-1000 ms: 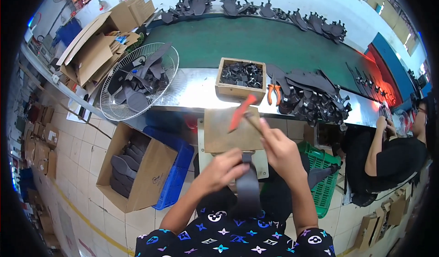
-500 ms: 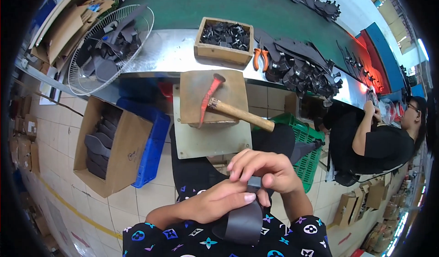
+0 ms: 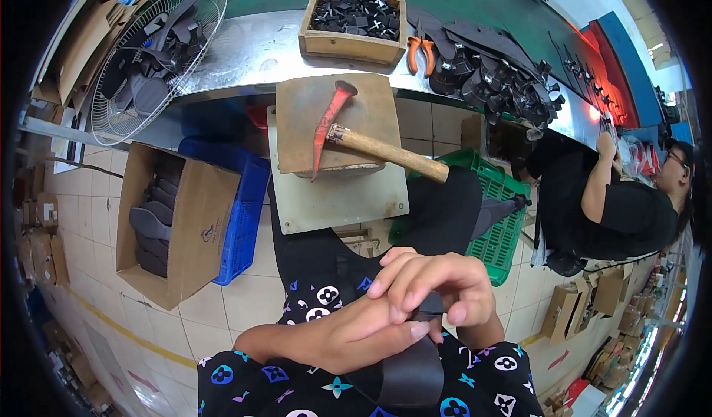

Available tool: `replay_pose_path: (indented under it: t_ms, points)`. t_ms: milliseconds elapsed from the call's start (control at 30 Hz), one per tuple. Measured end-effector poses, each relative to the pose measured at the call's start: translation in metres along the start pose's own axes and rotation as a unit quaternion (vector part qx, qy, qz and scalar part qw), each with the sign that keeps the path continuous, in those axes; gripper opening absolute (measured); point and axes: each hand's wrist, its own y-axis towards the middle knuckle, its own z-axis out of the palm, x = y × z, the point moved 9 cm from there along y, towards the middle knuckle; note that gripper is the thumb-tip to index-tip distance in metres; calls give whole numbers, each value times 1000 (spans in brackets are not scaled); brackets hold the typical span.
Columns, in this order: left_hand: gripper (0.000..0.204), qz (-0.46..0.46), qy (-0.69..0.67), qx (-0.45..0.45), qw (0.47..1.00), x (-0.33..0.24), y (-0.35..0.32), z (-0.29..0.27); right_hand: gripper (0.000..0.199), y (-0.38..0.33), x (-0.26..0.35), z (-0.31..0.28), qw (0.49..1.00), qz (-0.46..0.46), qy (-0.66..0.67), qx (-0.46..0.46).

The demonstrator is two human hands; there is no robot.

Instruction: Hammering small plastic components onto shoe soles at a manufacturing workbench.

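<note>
Strap [image 3: 413,376]: likely light, springy, smooth | best held near narrow end | left hand [image 3: 363,339] clamped on it | right hand [image 3: 445,287] curled about end, can't tell if pinching

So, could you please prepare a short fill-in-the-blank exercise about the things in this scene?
1. The left hand holds a dark curved piece, and the ____ hand is bent over its upper end.
2. The hammer lying on the brown block has a ____ head.
3. The pliers on the bench have ____ handles.
4. The plastic crate beside the open cardboard box is ____.

Missing words: right; red; orange; blue.
</note>
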Motion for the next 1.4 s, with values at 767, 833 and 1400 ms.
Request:
replay_pose_path:
  t_ms: [767,833,1400]
  points:
    - [38,-131,-61,-162,976,25,-5,-27,33,-20,-35,-32,983,123,50,-127]
    - [37,-134,-72,-132,979,27,-4,-22,56,-24,-38,-30,981,112,117,-110]
    - [32,-77,6,-101,992,15,-7,-9,54,-16,-32,-8,996,38,74,-17]
